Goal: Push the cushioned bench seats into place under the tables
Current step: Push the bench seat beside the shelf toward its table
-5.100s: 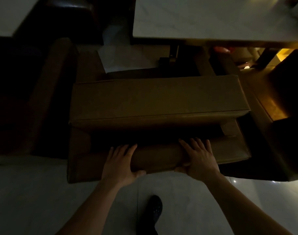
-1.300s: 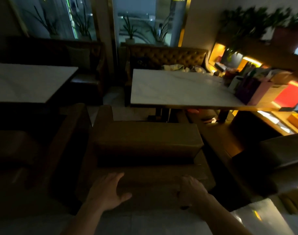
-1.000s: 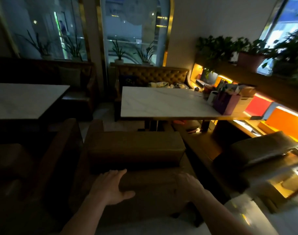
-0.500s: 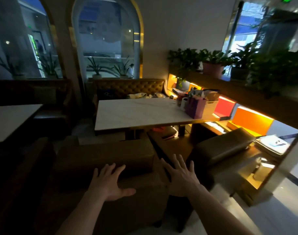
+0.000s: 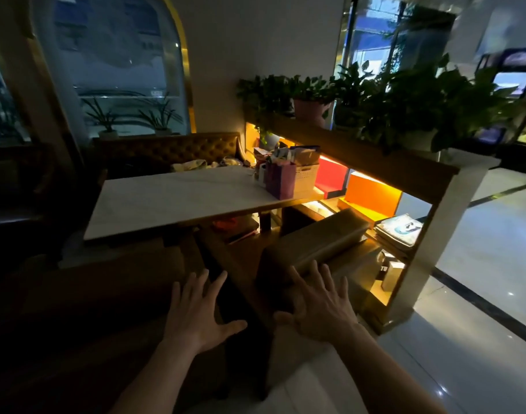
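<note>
A brown cushioned bench seat (image 5: 106,294) stands in shadow at the near side of the white marble table (image 5: 172,198). A second brown cushioned seat (image 5: 318,243) sits to its right, angled toward the lit shelf unit. My left hand (image 5: 196,312) hovers open, fingers spread, above the right end of the first seat. My right hand (image 5: 318,306) is open too, its fingertips over the near end of the second seat. I cannot tell whether either hand touches a seat. Both hands hold nothing.
A wooden shelf unit (image 5: 423,186) with orange-lit compartments and potted plants (image 5: 405,100) on top bounds the right side. A purple bag (image 5: 281,182) and boxes stand on the table's far right end. A tufted sofa (image 5: 172,149) lies behind it. Glossy white floor (image 5: 480,279) spreads right.
My view swung right and up. Both hands lifted off the left seat's back edge and shifted right; the right hand now reaches over the second seat.
</note>
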### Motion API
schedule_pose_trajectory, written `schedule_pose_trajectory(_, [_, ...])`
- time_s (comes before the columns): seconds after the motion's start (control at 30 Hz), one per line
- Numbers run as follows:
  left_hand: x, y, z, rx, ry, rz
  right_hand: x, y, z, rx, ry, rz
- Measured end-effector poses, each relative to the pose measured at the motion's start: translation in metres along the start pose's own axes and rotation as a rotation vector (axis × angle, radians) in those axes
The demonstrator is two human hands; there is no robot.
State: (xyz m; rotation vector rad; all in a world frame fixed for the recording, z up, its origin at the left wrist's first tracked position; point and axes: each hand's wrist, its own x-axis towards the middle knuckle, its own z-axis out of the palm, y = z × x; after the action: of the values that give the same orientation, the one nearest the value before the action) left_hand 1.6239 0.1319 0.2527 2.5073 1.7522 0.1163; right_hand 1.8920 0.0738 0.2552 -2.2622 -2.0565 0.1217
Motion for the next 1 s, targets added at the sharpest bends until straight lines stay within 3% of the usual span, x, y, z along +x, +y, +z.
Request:
schedule_pose_trajectory(0.3, [0.078, 0.108, 0.042, -0.030, -0.049, 0.097, 0.015, 0.113, 0.021, 0.012, -0.045, 0.125])
schedule_pose_trajectory(0.7, [0.245, 0.231, 0.139, -0.140, -0.255, 0.171, 0.136, 0.265, 0.048, -0.012, -0.206, 0.202])
schedule_pose_trajectory(1.0, [0.320, 0.271, 0.186, -0.243, -0.345, 0.098, 0.228, 0.332, 0.078, 0.031, -0.284, 0.172])
